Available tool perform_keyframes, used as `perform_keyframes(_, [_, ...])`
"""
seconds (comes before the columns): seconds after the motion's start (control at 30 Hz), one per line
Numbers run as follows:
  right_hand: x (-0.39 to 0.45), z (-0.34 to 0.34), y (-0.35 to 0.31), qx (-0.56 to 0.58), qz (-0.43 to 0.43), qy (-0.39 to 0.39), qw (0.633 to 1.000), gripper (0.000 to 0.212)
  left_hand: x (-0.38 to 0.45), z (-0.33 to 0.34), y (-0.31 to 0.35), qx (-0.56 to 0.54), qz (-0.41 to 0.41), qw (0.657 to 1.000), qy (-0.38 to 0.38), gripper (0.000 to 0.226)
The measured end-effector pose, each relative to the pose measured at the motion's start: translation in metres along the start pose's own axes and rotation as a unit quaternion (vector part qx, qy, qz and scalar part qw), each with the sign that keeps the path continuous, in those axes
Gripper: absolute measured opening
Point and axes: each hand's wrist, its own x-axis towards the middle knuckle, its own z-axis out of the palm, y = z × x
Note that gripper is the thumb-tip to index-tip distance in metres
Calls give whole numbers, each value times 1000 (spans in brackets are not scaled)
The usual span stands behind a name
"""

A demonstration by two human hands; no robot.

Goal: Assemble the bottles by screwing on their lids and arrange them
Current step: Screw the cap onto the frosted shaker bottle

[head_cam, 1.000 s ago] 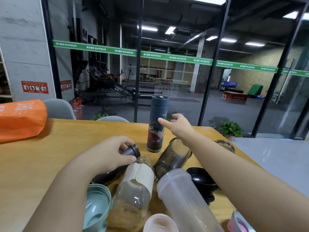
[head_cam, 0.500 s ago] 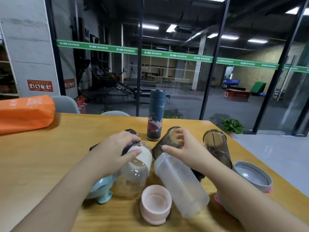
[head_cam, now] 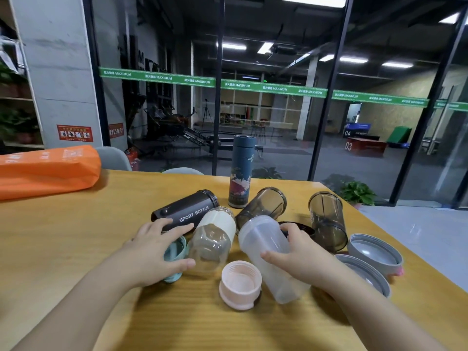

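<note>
While a second ago the right hand [head_cam: 301, 254] was out by the tall blue flask [head_cam: 241, 171], which stands upright and capped at the back, it has now drawn back and curled round the frosted bottle [head_cam: 271, 257] lying on the table [head_cam: 63, 249]. The left hand [head_cam: 157, 252] has left the black bottle [head_cam: 186, 211] and rests, fingers spread, against the glass bottle [head_cam: 211, 245] and a teal lid [head_cam: 174, 252]. The frosted bottle looks to be next, perhaps with the pink lid [head_cam: 240, 285] just beside it.
</note>
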Motion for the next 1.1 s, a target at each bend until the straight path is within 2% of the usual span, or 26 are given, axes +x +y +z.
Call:
perform_keyframes(0.03, [-1,1,0,-3,10,-8,1000,89,0,2,-1,-3,-3,1000,10,79])
perform_keyframes(0.1, [-4,2,-1,-9,22,-19,1000,90,1,5,-4,-8,0,999,33,73])
perform_keyframes(0.23, [-7,3,-3,5,36,-18,999,79,1,6,-4,-14,8,999,52,76])
perform_keyframes(0.6, [-7,-7,2,62,41,-5,997,87,-5,-1,-9,-98,38,992,72,79])
perform_keyframes(0.83, [-6,-22,5,115,31,9,993,73,-6,-15,-6,-142,54,986,75,77])
perform_keyframes(0.97, [-1,-34,7,139,26,7,990,73,-3,-30,3,-239,61,966,73,64])
perform_keyframes(1.1, [9,-47,9,199,28,-17,980,86,10,-43,15,-357,64,929,76,71])
